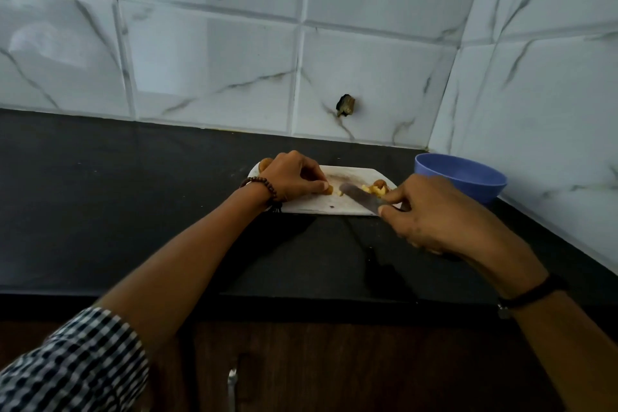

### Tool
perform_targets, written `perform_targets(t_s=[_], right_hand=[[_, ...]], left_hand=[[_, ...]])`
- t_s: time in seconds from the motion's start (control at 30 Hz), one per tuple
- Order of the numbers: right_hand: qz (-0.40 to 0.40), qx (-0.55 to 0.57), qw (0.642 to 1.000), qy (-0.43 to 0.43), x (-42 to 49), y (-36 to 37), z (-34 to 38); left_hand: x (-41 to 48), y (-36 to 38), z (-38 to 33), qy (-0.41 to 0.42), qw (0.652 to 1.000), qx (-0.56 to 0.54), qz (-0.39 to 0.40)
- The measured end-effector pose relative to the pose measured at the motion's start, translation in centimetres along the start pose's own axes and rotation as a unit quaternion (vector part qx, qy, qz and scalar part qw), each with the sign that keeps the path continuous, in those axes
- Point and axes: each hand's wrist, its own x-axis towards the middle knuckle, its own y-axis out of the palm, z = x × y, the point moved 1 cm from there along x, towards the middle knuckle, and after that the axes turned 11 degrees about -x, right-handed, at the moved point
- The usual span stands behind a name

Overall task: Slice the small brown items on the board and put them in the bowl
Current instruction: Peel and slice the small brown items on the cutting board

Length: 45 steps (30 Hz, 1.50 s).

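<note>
A white cutting board (334,172) lies on the black counter. My left hand (291,179) pinches a small brown item (329,190) against the board's middle. My right hand (431,211) grips a knife (359,197), whose blade points left toward that item, its tip just short of it. Pale yellow cut pieces (374,190) and another brown item (380,183) sit behind the blade. One more whole brown item (266,164) pokes out behind my left hand at the board's far left corner. The blue bowl (468,174) stands just right of the board.
The black counter (133,211) runs left and toward me, ending at a front edge above dark wooden cabinets with a metal handle (232,381). Marble-patterned tiled walls (301,43) close in the back and right, and the bowl sits in that corner.
</note>
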Motion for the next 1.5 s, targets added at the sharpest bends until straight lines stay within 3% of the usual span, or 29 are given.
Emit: perform_targets(t_s=[0.17,0.5,0.83,1.17,1.3,1.5], right_hand=[[-0.052,0.057,0.997,0.011,0.7,1.4,0.6],[-0.046,0.086,0.995,0.017,2.9,3.2,2.1],[-0.057,0.006,0.998,0.016,4.5,3.8,3.5],[0.008,-0.026,0.999,0.023,0.8,2.2,2.3],[0.056,0.039,0.998,0.018,-0.7,0.5,0.9],[-0.007,0.105,0.994,0.043,-1.0,0.6,-0.5]], left_hand=[[-0.1,0.1,0.0,-0.003,1.000,-0.009,0.001],[-0.2,0.2,-0.2,-0.004,1.000,-0.023,-0.021],[-0.5,0.2,-0.4,-0.007,0.999,-0.023,-0.027],[-0.7,0.1,-0.7,-0.011,1.000,-0.013,-0.021],[-0.9,0.1,-1.0,-0.014,1.000,-0.014,-0.008],[-0.8,0.0,-1.2,-0.017,1.000,0.010,0.016]])
